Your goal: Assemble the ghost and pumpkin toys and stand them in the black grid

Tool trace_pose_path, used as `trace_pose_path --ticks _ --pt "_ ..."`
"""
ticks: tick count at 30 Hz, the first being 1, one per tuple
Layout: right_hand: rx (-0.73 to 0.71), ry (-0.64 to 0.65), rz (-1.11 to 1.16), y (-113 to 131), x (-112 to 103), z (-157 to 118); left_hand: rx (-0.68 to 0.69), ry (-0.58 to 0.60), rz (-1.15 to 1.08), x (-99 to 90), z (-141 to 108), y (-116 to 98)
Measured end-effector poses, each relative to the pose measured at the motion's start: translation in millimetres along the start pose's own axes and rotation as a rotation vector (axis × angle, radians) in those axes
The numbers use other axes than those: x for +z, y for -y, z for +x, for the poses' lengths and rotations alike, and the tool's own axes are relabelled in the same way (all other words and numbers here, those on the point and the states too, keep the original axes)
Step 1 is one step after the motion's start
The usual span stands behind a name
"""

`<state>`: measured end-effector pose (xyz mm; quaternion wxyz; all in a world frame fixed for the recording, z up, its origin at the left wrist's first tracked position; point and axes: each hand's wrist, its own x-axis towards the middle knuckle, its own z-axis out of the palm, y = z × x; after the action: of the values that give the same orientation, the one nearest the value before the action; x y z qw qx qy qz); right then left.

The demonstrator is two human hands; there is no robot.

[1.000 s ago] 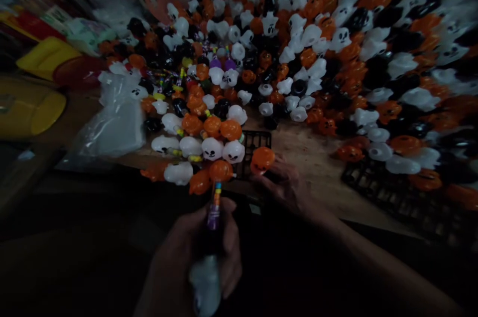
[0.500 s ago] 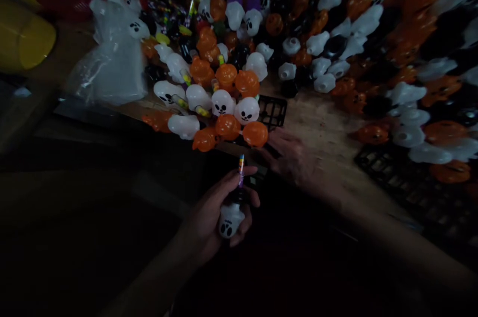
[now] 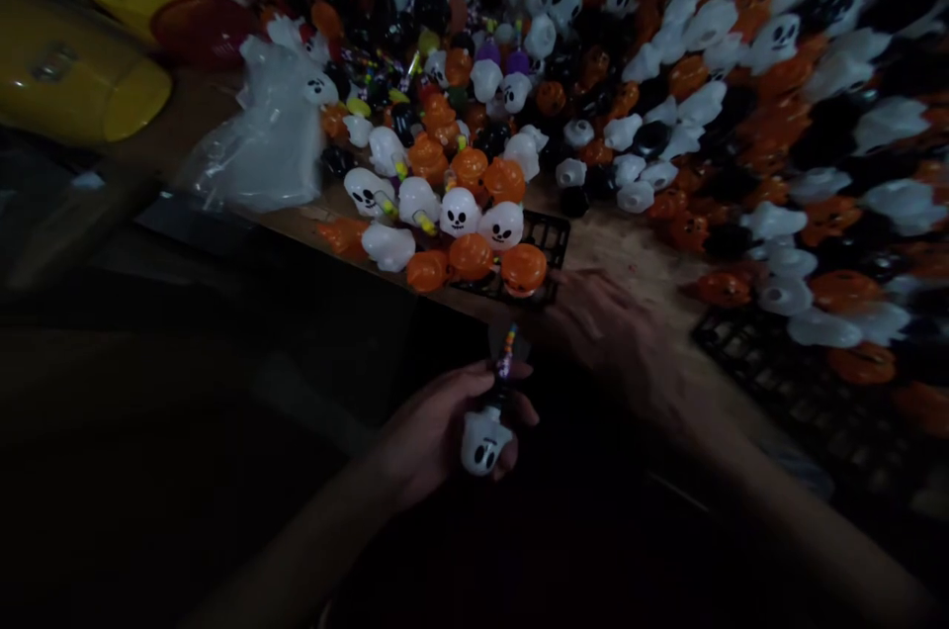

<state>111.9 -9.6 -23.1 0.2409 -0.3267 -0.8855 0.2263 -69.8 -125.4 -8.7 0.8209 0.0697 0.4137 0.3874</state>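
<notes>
In the dim head view, my left hand [image 3: 437, 431] is closed around a small white ghost-faced toy [image 3: 485, 443], its face turned down toward me. A dark neck and a clear tube of coloured candies [image 3: 507, 352] stick up from it between my thumb and fingers. My right hand [image 3: 604, 327] lies at the table's front edge, fingers stretched toward the black grid rack [image 3: 550, 231]. Nothing shows in it, though its fingertips are dark and blurred. Just left of those fingers sits an orange pumpkin toy [image 3: 523, 269], among white skull-faced toys [image 3: 502, 226] standing on the rack.
Heaps of white, orange and black toys [image 3: 686, 75] cover the back and right of the wooden table [image 3: 623, 248]. Another black rack [image 3: 748, 372] lies at the right. A clear plastic bag [image 3: 274, 144], a yellow container [image 3: 81, 65] and a red bowl [image 3: 204, 31] are at the left.
The view has shifted, so the table contents sit differently in frame. My left hand still holds the ghost toy, now slightly further right. The right hand remains by the rack, slightly lower in view.
</notes>
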Motion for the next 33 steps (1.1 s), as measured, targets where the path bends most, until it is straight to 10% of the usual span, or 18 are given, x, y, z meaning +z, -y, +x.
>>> trace_pose_path --ticks 6,13,15,18,21,25,33 --pt "-0.292 0.343 0.007 28 -15 -27 -0.028 -0.011 0.217 7.7 3 0" --pt "-0.122 0.136 0.11 5 -25 -22 -0.213 -0.102 0.423 14.6 -6 -8" --pt "0.067 -0.041 0.115 -6 -26 -15 -0.052 -0.244 0.676 20.4 -15 -21" --pt "0.164 -0.258 0.177 -19 -13 4 0.615 -0.542 1.179 35.9 -19 -47" --pt "0.176 -0.309 0.288 -26 10 28 1.218 -0.598 1.65 48.9 -2 -71" --pt "0.16 -0.297 0.324 -31 29 44 1.27 -0.571 2.038 47.1 31 -81" --pt "0.014 -0.26 0.245 -36 36 42 1.271 -0.542 2.045 36.8 43 -69"
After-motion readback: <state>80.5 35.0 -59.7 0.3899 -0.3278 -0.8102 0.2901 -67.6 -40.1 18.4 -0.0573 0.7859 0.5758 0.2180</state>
